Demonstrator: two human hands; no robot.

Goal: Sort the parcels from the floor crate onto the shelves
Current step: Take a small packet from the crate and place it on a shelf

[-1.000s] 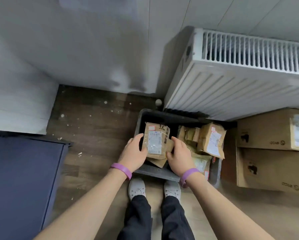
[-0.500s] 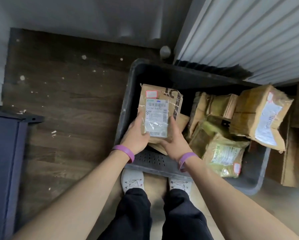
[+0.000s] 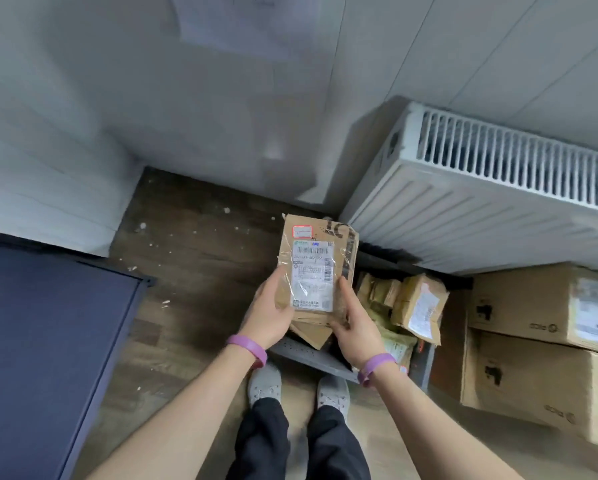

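Observation:
A flat brown cardboard parcel [image 3: 316, 268] with a white shipping label and clear tape is held up above the floor crate. My left hand [image 3: 271, 315] grips its lower left edge and my right hand [image 3: 351, 323] grips its lower right edge. Both wrists wear purple bands. The grey floor crate [image 3: 311, 355] lies below and behind the parcel, mostly hidden by it. Several more brown parcels [image 3: 418, 306] lie in the crate's right half.
A white radiator [image 3: 491, 199] hangs on the wall behind the crate. Two large cardboard boxes [image 3: 533, 341] are stacked on the floor at the right. A dark blue cabinet surface [image 3: 48, 341] fills the left. My grey shoes [image 3: 297, 388] stand at the crate's near edge.
Both hands have lifted the labelled parcel up out of the crate, and the view has pulled back and tilted up toward the wall.

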